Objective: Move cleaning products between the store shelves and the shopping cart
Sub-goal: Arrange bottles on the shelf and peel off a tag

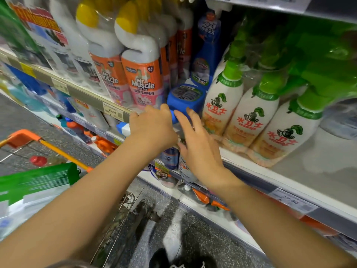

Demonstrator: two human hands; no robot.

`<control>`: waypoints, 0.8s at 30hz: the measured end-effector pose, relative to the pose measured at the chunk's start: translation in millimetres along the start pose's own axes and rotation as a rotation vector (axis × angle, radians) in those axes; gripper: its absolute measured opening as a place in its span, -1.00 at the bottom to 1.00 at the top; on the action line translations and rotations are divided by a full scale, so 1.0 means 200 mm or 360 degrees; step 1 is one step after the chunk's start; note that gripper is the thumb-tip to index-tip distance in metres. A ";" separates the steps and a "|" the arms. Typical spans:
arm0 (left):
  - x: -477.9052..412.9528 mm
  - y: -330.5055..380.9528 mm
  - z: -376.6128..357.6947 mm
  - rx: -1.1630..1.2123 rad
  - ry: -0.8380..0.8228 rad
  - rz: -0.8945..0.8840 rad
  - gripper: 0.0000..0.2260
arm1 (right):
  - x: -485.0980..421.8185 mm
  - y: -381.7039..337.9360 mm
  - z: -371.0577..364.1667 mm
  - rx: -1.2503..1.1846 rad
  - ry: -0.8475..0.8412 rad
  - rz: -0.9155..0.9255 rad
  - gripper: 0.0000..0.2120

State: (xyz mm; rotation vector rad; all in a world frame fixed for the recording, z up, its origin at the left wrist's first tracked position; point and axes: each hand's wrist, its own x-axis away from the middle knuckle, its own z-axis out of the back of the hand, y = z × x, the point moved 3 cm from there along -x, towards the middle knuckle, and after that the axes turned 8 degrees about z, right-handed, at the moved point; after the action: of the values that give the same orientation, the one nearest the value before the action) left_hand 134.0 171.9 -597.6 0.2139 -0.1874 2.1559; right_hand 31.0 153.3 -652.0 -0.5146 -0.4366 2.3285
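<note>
One blue bottle (185,97): tipped over at the front of the shelf (309,171), between the Mr Muscle bottles and the spray bottles.
Left hand (152,124): fingers curled at the lying bottle's left side; the knuckles hide the contact, so whether it grasps anything cannot be told.
Right hand (195,144): released, fingers straight and spread, just beside the bottle's near end.
Mr Muscle bottles (142,80): two yellow-capped ones in front; those behind are too blurred to count.
Spray bottles (222,105): three with green triggers in the front row.
Upright blue bottle (204,55): one, behind.
Shopping cart (63,153): one, lower left, holding one green box (36,182) and possibly one red-capped bottle (38,161).
</note>
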 end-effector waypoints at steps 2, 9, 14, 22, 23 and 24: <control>0.03 0.00 0.06 -0.0031 0.0008 -0.0035 -0.58 | -0.09 -0.02 0.01 0.0110 0.0005 0.0014 -0.32; 0.13 -0.09 0.26 0.0435 0.0960 -0.0321 -0.70 | -0.17 -0.04 0.09 -0.0041 0.0257 0.0075 -0.55; 0.10 -0.32 0.20 0.1644 0.1325 -0.0201 -0.63 | -0.22 -0.04 0.24 -0.0505 0.0458 -0.0010 -0.75; -0.18 0.00 -0.16 0.1498 0.0420 -0.0468 -0.32 | -0.41 -0.03 0.31 -0.0328 0.0198 -0.0399 -0.73; -0.21 0.05 -0.16 0.1535 0.0405 -0.0492 -0.25 | -0.43 -0.04 0.30 -0.0311 0.0213 -0.0472 -0.74; -0.24 0.08 -0.17 0.1577 0.0405 -0.0486 -0.22 | -0.45 -0.04 0.31 -0.0274 0.0239 -0.0536 -0.74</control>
State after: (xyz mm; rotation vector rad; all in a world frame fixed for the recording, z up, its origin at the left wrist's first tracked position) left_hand 144.6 131.2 -641.5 0.4824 1.0124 1.7795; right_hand 65.8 86.3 -573.4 -0.6404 -0.6051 1.9263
